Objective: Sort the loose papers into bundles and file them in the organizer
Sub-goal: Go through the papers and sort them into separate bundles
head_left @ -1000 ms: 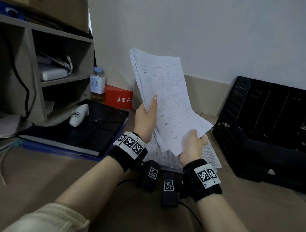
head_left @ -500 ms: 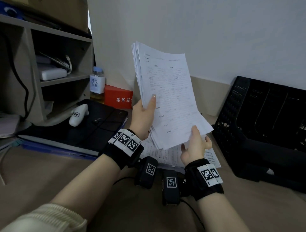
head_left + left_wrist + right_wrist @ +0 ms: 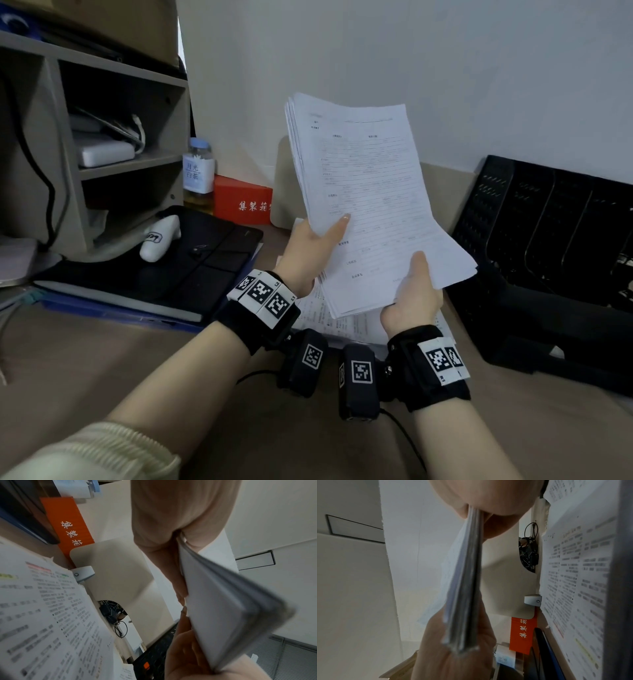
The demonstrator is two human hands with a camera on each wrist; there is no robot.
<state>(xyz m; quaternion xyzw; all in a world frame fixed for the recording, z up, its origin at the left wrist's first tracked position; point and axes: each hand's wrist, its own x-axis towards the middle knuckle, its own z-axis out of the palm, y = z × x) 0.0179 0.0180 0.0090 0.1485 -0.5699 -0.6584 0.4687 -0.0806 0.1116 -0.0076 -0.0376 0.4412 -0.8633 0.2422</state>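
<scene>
I hold a thick bundle of white printed papers (image 3: 370, 192) upright above the desk, tilted to the left. My left hand (image 3: 315, 246) pinches its left edge, thumb on the front sheet. My right hand (image 3: 412, 294) grips its bottom edge, thumb on the front. In the wrist views the bundle's edge (image 3: 228, 601) (image 3: 465, 582) sits clamped between thumb and fingers. More loose printed sheets (image 3: 346, 325) lie flat on the desk beneath my hands. The black mesh organizer (image 3: 548, 246) with upright dividers stands at the right against the wall.
A black folder (image 3: 178, 263) on a blue one lies at the left with a white device (image 3: 159, 238) on top. Behind it stand a red box (image 3: 241, 200), a bottle (image 3: 198, 174) and a grey shelf unit (image 3: 102, 137). Bare desk lies in front.
The bundle has turned more upright and squared up. My right hand let go of the lower corner for a moment, then gripped the bottom edge again.
</scene>
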